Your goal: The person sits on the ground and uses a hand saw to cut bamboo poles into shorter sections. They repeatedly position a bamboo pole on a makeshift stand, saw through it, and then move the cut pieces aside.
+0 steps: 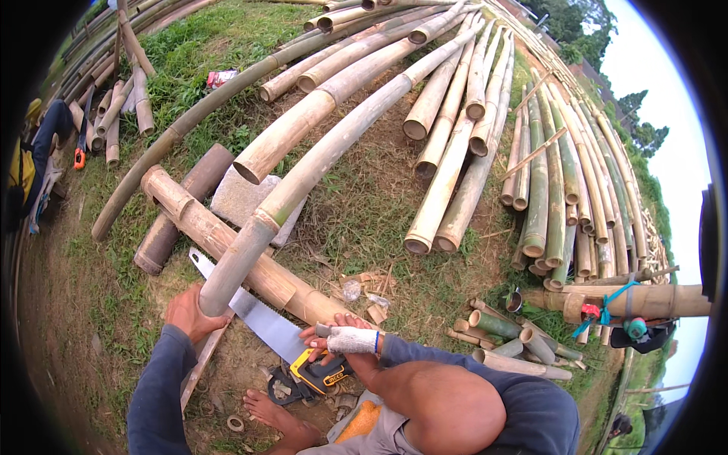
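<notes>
Clasping a pole (244,249) across 1 log (292,292) near 1 stone (233,199) with left hand (193,312); half-curling right hand (349,340) by saw (267,320), cannot tell if gripping.

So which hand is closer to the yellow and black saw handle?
The right one. The right hand is right at the saw handle; the left hand is farther off to its left, at the near end of a bamboo pole.

Stack of bamboo poles (536,197) at R, short offcuts (497,326) piled on grass nr. its lower end. Red-wht. packet (221,78) upper L; orange-handled tool (79,158) far L; teal cord (604,314) on horiz. bamboo (675,301) far R; trees (576,30) in bkgd.
</notes>
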`<control>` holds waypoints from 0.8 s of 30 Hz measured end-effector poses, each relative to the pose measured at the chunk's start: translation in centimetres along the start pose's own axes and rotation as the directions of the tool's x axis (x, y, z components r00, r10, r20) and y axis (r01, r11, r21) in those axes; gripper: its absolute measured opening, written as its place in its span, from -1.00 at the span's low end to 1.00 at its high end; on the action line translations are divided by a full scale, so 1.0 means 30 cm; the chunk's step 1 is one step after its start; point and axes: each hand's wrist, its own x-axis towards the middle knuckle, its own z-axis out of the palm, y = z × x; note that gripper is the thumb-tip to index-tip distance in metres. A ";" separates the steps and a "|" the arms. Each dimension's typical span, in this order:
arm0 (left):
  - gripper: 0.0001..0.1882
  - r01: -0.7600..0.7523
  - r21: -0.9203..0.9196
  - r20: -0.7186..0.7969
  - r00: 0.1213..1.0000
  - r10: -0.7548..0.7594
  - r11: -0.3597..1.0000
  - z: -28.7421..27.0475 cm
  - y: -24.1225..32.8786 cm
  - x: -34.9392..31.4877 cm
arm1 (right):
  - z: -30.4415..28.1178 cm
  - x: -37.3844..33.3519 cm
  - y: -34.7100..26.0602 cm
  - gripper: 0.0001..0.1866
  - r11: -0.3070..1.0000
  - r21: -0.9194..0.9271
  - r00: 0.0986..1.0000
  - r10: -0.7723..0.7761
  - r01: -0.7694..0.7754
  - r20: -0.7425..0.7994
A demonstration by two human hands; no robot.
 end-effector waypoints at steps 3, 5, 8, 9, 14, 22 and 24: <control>-0.18 0.022 -0.006 -0.061 0.998 -0.023 1.000 -0.016 -0.050 -0.081 | 0.007 -0.017 -0.016 -0.39 0.958 0.285 0.996 -0.046 0.023 0.074; -0.21 0.051 0.005 -0.113 0.992 -0.050 0.999 -0.054 -0.105 -0.155 | -0.006 -0.020 -0.026 -0.38 0.994 0.105 1.000 -0.012 0.012 -0.003; -0.20 0.140 0.110 -0.104 0.986 -0.129 0.984 -0.096 -0.237 -0.300 | -0.022 0.003 -0.022 -0.36 0.898 0.423 0.984 0.051 -0.120 0.171; -0.19 0.179 0.156 -0.124 0.979 -0.160 0.971 -0.090 -0.298 -0.356 | -0.025 0.005 -0.014 -0.37 0.872 0.482 0.983 0.000 -0.090 0.182; -0.21 0.363 0.449 -0.263 0.927 -0.268 0.816 0.009 -0.592 -0.642 | 0.042 0.028 0.011 -0.39 0.845 0.535 0.991 -0.070 -0.003 0.116; -0.12 0.616 0.368 -0.474 0.769 -0.430 0.696 0.158 -0.774 -0.914 | 0.058 0.035 -0.008 -0.41 0.933 0.356 0.999 -0.053 0.050 -0.002; -0.03 0.593 0.377 -0.536 0.766 -0.354 0.712 0.181 -0.772 -0.934 | 0.068 0.040 -0.050 -0.35 0.986 -0.085 0.957 -0.157 0.140 -0.245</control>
